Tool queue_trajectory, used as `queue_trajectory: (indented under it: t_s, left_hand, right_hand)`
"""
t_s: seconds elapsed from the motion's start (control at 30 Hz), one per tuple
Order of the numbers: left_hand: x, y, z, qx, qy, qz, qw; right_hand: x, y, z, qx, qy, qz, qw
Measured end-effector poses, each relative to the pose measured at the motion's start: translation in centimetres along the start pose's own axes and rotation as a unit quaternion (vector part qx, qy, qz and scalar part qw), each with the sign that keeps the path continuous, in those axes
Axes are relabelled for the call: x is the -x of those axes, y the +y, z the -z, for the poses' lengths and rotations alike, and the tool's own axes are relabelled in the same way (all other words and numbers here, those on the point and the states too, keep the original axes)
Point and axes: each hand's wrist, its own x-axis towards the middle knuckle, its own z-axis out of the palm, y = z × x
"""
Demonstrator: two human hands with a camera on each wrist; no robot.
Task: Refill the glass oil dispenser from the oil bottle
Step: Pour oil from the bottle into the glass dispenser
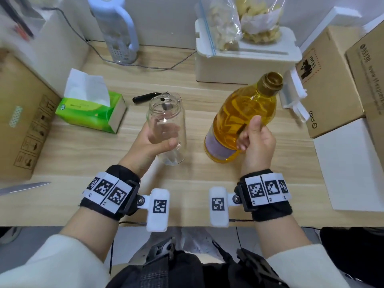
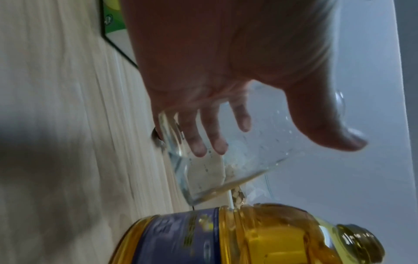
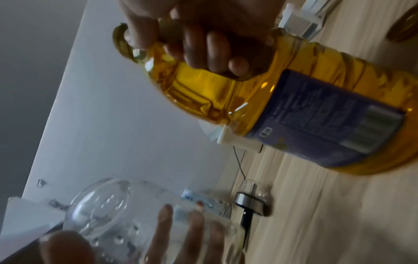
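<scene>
Two hands are busy — the left hand (image 1: 151,140) grips the empty glass dispenser (image 1: 166,129), the right hand (image 1: 256,142) grips the capped oil bottle (image 1: 245,113) — next, I think, the cap must come off.

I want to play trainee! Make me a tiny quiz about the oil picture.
1. True or false: the glass jar already has its lid on.
2. Which hand holds the oil bottle? A) left hand B) right hand C) neither
3. Fill in: the green tissue box sits on the jar's ____ side.

Key: 1 false, its mouth is open; 2 B, gripped by the handle; 3 left.
</scene>
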Motion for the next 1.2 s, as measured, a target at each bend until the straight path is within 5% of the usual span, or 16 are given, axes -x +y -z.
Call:
queue_trajectory:
  t_s: [0.43, 1.2]
  left_hand:
    - [-1.3, -1.2, -0.1, -0.093, 0.001, -0.052, 0.994]
    - [-3.5, -6.0, 1.4, -0.115, 0.011, -0.014, 0.993]
  right_hand:
    - [0.7, -4.3, 2.8, 0.173, -0.191, 0.036, 0.965]
    - [-0.7, -3.2, 0.5, 0.552, -0.298, -0.003, 0.779]
